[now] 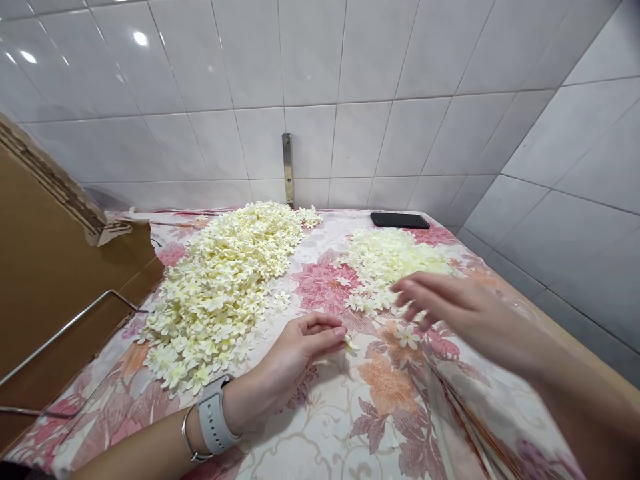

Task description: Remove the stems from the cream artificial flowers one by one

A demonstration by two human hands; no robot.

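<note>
My left hand, with a pale watch and a bracelet on its wrist, is over the middle of the table. Its thumb and fingers are pinched together, and a small white flower shows at their tips. On the right, my right hand hovers at the near edge of the smaller flower pile. Its fingers are bent and apart, a little blurred, and nothing shows between them. Below those fingers, a single white flower lies on the cloth. A larger heap of cream-white flowers spreads out to the left.
A floral tablecloth covers the table. Thin brown sticks lie at the near right. The black phone rests at the back by a tiled wall. At left stand a cardboard box and a bent metal wire.
</note>
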